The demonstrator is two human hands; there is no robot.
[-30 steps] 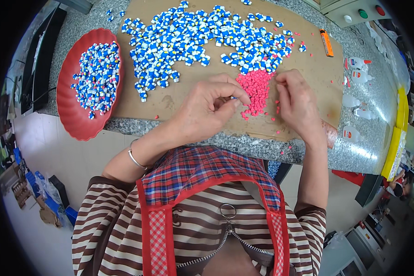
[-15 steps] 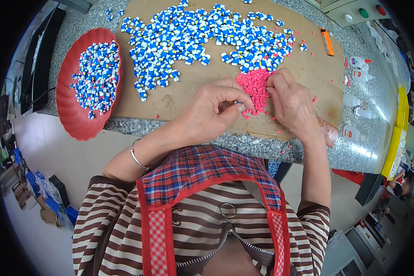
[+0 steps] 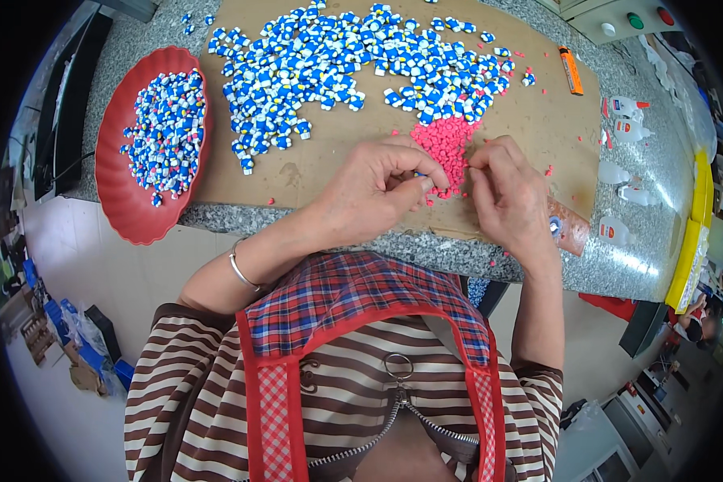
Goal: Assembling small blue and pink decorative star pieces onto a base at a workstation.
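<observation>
Beside the pink pellet pile [image 3: 443, 143], left hand [image 3: 373, 191] and right hand [image 3: 512, 193] pinch small pieces.

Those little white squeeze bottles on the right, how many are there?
5 visible: two red-tipped bottles near the top, two plain ones below, one lowest, all on the granite counter. More may be hidden.

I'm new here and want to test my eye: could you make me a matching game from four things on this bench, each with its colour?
Things:
1. tray
2. heap of tiny pieces between the hands
3. lighter
4. cardboard sheet

Colours:
a. brown
b. orange
c. red
d. pink

Pairs: 1-c, 2-d, 3-b, 4-a
</observation>
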